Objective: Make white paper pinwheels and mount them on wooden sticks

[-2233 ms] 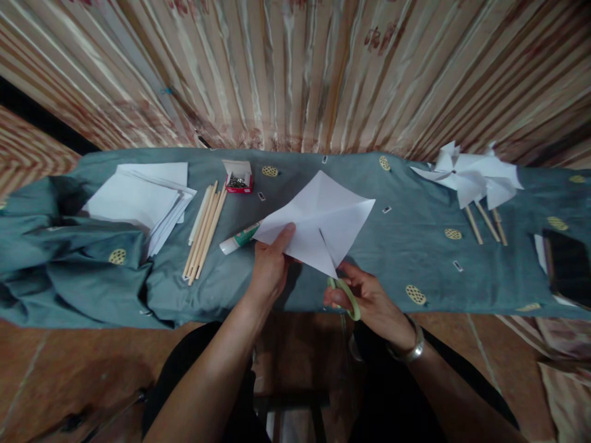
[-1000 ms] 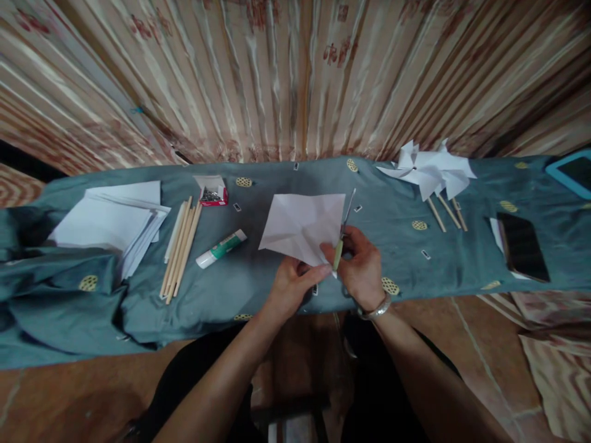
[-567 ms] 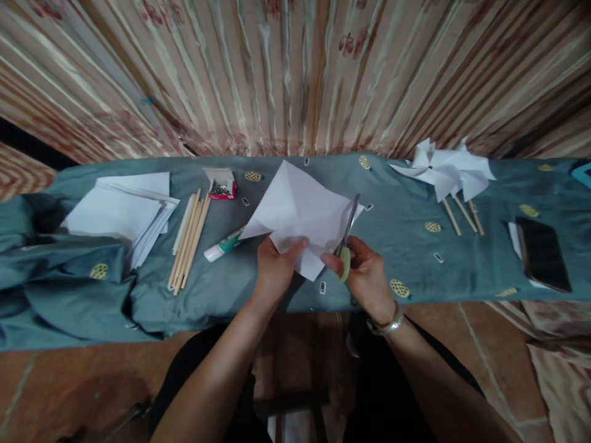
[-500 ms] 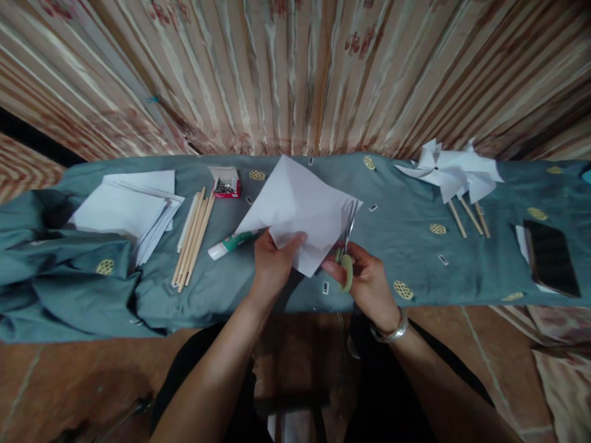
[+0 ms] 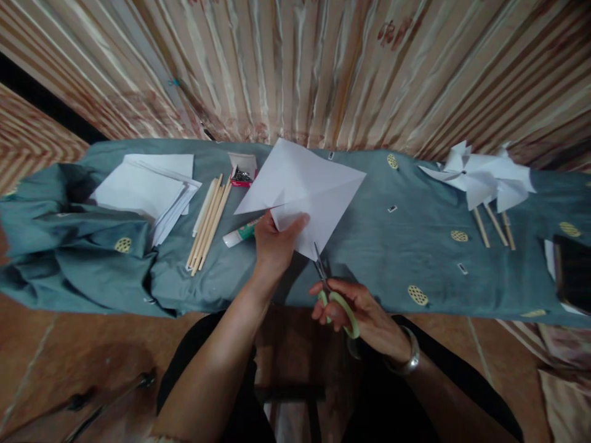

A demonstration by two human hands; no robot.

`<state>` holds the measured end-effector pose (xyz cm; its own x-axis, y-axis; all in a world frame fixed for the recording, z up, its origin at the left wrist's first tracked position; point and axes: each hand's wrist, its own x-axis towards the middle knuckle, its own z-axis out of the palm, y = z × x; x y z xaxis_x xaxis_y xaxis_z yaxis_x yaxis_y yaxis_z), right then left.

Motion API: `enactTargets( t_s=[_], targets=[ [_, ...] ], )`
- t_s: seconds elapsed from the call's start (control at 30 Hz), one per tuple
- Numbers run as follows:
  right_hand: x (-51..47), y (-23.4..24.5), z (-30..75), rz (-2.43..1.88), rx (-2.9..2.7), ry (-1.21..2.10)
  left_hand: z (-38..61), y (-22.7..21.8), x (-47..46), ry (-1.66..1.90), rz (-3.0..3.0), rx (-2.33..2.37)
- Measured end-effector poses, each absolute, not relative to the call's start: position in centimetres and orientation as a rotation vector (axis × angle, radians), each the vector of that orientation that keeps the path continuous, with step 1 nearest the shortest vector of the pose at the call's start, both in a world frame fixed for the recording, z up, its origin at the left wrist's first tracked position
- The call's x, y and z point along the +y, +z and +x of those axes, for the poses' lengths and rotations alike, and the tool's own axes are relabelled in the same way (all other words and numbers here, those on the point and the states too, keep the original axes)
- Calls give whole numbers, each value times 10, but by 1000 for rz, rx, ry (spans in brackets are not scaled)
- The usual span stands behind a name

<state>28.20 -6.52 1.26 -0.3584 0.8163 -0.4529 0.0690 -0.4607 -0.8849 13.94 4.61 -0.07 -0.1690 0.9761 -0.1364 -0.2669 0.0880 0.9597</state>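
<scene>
A creased white sheet of paper (image 5: 305,178) is pinched at its lower left by my left hand (image 5: 276,243), thumb on top and fingers hidden underneath. A slit runs in from the paper's left side near the thumb. My right hand (image 5: 355,307) is closed around the green handles of a pair of scissors (image 5: 339,304). The scissor blades are at the paper's lower corner, slightly parted; whether paper lies between them I cannot tell. A glue stick (image 5: 242,234) with a white cap lies partly under the paper.
On the green tablecloth (image 5: 369,246), left, lie wooden sticks (image 5: 212,224), a small red box of metal pins (image 5: 242,171) and stacked white paper (image 5: 143,184). Paper pinwheels (image 5: 484,175) on sticks and a dark phone (image 5: 575,271) lie right. A curtain (image 5: 295,74) hangs behind.
My right hand has drawn the scissors from the paper's right corner down to its lower corner. My left hand still pinches the sheet. The camera view has shifted slightly.
</scene>
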Motion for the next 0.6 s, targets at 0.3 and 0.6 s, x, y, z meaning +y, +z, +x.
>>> enactTargets(
  t_s=[0.3, 0.6],
  targets=[
    [-63, 10, 280, -1313, -1130, 1856, 143, -3, 43, 1353, 863, 1200],
    [-64, 9, 280, -1293, -1114, 1834, 145, -4, 42, 1348, 890, 1199]
  ],
)
